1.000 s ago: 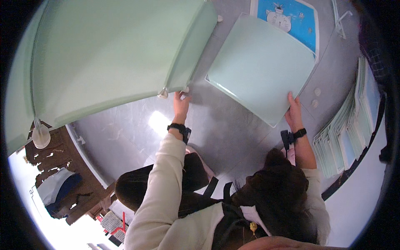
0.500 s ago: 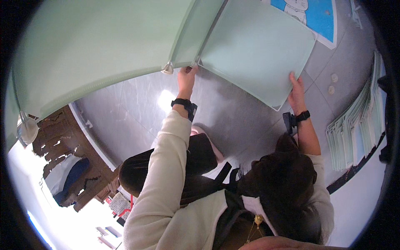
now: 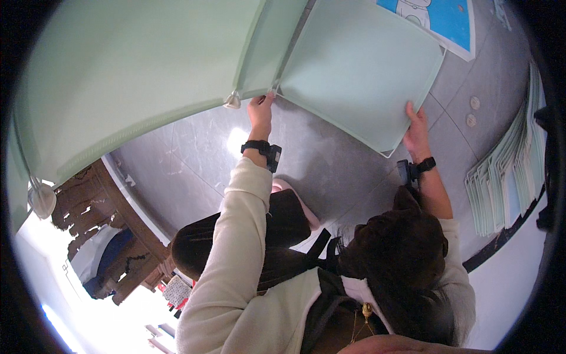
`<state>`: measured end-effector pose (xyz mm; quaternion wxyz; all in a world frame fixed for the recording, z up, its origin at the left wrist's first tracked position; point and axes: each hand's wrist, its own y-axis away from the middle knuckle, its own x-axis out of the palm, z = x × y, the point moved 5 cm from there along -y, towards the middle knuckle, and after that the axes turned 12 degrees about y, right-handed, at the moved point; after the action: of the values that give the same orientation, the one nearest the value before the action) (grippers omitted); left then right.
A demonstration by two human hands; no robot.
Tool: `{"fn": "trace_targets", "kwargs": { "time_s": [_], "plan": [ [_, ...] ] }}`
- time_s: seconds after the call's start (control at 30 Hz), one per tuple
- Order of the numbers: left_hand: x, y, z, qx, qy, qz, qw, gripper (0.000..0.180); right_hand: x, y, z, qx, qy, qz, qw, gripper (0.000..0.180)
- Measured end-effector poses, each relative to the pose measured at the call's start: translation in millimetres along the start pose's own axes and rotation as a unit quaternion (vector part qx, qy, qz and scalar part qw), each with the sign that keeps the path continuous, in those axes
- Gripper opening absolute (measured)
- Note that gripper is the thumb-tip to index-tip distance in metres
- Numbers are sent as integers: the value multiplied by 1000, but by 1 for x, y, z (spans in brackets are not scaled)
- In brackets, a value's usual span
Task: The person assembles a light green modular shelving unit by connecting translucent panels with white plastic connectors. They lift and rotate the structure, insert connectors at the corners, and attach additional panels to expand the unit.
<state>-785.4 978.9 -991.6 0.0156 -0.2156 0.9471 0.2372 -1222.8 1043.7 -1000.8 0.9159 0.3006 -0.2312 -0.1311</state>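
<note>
A flat pale green panel with a thin white wire frame hangs tilted above the floor. My right hand grips its right edge near the lower corner, thumb on the upper face. My left hand is closed at the panel's left corner, where it meets a larger structure of pale green panels. The fingers hide how the two touch there. Just left of that hand, a whitish plastic connector sits on the structure's lower edge. Another connector is at its far left corner.
Several framed panels lean in a row at the right by the wall. Two round white pieces lie on the grey tiled floor. A blue panel with a cartoon figure lies at the top right. Wooden furniture stands at the left.
The panel and both hands have shifted very slightly left in the picture. Both hands keep the same grip.
</note>
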Motion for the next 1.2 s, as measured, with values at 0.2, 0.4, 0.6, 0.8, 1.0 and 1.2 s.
{"fn": "trace_targets", "kwargs": {
  "time_s": [0.2,0.4,0.6,0.8,1.0,1.2],
  "plan": [
    [4,5,-9,25,-143,4,989,34,-2,0,-2,7,11,13,1000,36],
    [21,17,-31,105,-288,-64,950,43,4,-4,7,-28,52,15,998,39],
    [25,20,-35,106,-320,-80,938,39,8,1,6,-29,37,-22,999,38],
    [23,17,-32,95,-317,-61,942,36,5,20,-9,-60,28,-38,997,32],
    [23,17,-30,103,-303,-67,945,33,1,10,-14,-57,20,-28,998,29],
    [23,17,-28,96,-289,-68,950,33,0,1,-12,-49,27,-16,998,29]
  ]
}}
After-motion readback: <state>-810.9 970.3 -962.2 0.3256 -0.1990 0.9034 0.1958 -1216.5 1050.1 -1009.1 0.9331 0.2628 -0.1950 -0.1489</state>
